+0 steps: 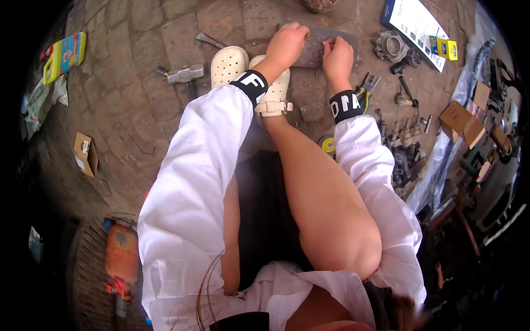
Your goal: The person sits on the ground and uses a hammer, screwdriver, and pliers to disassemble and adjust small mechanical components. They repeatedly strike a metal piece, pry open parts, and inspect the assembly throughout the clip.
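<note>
A dark, flat rectangular plate (316,48) lies on the brick floor just beyond my feet. My left hand (286,47) is over the left part of the plate, its fingers curled and closed. My right hand (338,58) is at the plate's near right side, thumb and fingertips pinched together. Only a small gap separates the two sets of fingertips. Whatever the fingers hold, if anything, is too small or hidden to make out. Pliers (368,91) with yellow-green handles lie close to my right wrist. Left of my cream clogs (227,63) is a hammer (186,73).
A chisel-like tool (210,39) rests beyond the clogs. To the right are a metal engine part (390,45), a flat box (417,27), a yellow carton (444,48), several metal parts (407,135) and cardboard boxes (462,122). A yellow jug (65,57) stands at far left.
</note>
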